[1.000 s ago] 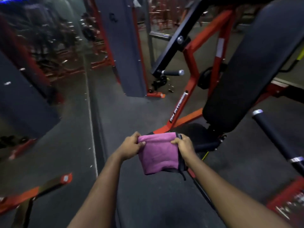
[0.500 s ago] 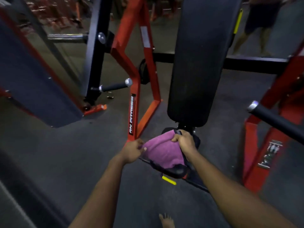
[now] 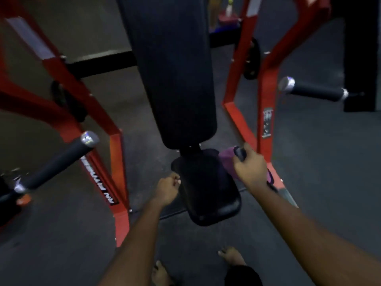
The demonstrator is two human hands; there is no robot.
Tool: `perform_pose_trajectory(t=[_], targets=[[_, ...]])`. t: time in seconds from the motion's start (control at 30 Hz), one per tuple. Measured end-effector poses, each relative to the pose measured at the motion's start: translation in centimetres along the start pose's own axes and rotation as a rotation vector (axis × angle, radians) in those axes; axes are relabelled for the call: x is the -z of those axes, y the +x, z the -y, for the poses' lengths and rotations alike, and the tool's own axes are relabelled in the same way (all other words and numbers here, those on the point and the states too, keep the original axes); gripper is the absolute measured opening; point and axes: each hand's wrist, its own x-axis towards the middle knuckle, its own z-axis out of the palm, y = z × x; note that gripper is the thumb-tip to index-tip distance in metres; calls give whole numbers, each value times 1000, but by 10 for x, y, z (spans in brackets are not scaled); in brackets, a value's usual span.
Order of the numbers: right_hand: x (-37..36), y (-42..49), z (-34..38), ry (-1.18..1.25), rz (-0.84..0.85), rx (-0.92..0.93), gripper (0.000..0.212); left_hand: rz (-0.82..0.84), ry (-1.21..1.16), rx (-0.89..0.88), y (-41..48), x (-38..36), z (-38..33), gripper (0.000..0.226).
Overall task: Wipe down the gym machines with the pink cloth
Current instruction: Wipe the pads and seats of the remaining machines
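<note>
At the bottom edge, bare feet [image 3: 231, 254] stand on dark floor [image 3: 329, 182], facing the machine. Left hand [image 3: 167, 188] is at the left edge of the seat [image 3: 206, 195], fingers curled in a fist with nothing visible in it. Whether it touches the pad or sits just off it, can't tell because of blur. Right hand [image 3: 250, 168] grips the bunched pink cloth [image 3: 225, 156], fingers wrapped round it and dark trim sticking up by the thumb. The cloth is at the seat's right rear corner; contact with the pad is unclear.

Step looks like the start of the seat wipe, with the cloth at the pad's edge and most of the seat uncovered. The next move probably calls for pressing the cloth flat and sweeping left across the seat, then going up the back pad [image 3: 171, 69] right behind it.

In the way:
- The red frame [image 3: 266, 96] upright stands just right of the gripping hand and could crowd the stroke on that side.
- A left handle [image 3: 59, 162] juts toward the person.
- A right handle [image 3: 315, 91] sits farther back, well apart from the seat.

A black crossbar [image 3: 99, 62] runs behind the pad. Items at the far top are too blurred to name.
</note>
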Motion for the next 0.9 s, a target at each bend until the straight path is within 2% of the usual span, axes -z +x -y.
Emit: perform_pose_trajectory(t=[0.07,0.1,0.2,0.23,0.27,0.37,0.4,0.43,0.5,0.6,0.67,0.77,0.9], targets=[[-21,-44,-7,-70,20,47,19,86,20,-65,10,-8,11,21],[-34,-66,-12,-101,105,38,21,122,21,-99,13,-14,16,21],[-72,-116,-26,-81,499,-22,21,212,41,-189,24,-29,27,24],[-81,-127,-32,-9,508,-49,19,229,58,-223,27,-35,28,27],[-85,-134,-36,93,403,-126,18,232,67,-264,28,-40,27,29],[-81,-144,-51,384,-204,-561,19,177,96,-432,30,-67,13,28],[-77,-143,-60,415,-316,-720,18,139,125,-449,30,-77,4,32],[-73,-143,-70,452,-347,-855,18,97,156,-453,29,-88,-9,41],[-78,-138,-96,597,-246,-1032,25,87,267,-428,28,-114,-45,60],[-94,-136,-111,869,-189,-1087,29,296,399,-297,29,-160,-83,79],[-93,-138,-110,968,-234,-1076,32,314,526,-309,29,-181,-71,91],[-96,-143,-126,1043,-258,-1082,41,216,667,-449,20,-175,-29,89],[-97,-134,-128,1064,-130,-1052,45,242,627,-674,26,-146,15,78]])
